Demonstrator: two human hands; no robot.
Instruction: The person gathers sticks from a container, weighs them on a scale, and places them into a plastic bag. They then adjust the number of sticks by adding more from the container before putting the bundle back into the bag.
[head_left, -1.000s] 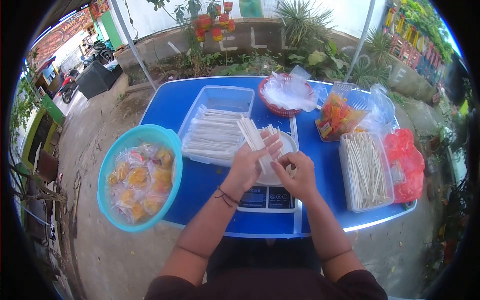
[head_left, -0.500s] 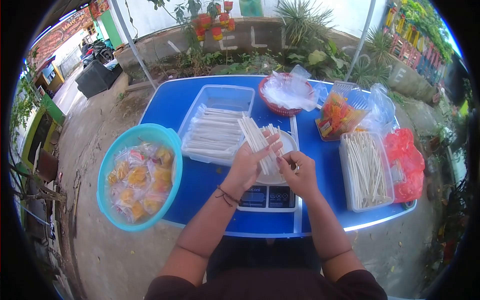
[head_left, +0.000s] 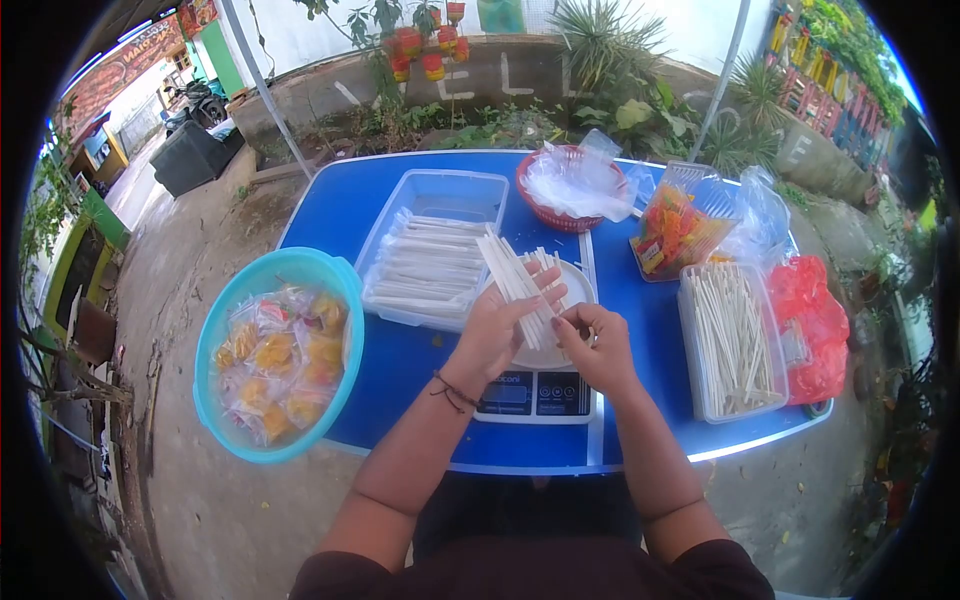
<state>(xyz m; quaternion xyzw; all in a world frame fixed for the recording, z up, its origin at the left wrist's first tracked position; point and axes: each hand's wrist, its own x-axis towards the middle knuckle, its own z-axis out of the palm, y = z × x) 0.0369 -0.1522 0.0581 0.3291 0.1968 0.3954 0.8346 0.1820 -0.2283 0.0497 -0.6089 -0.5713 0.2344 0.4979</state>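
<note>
My left hand (head_left: 493,325) holds a bundle of thin white sticks (head_left: 509,272) slanting up and to the left over a kitchen scale (head_left: 535,396). Just right of it, my right hand (head_left: 597,346) pinches the lower ends of the sticks. A round white plate (head_left: 582,283) rests on the scale, with more sticks partly hidden behind my fingers. Behind my left hand, a clear tray (head_left: 405,192) holds wrapped bundles of sticks. To the right, a clear box (head_left: 777,350) is full of loose sticks.
A turquoise basin (head_left: 209,372) with bagged yellow food stands at the left. Toward the back of the blue table (head_left: 395,385) are a red basket (head_left: 560,219) with plastic bags and a clear container (head_left: 672,235) of colourful packets. A red plastic bag (head_left: 822,340) lies far right.
</note>
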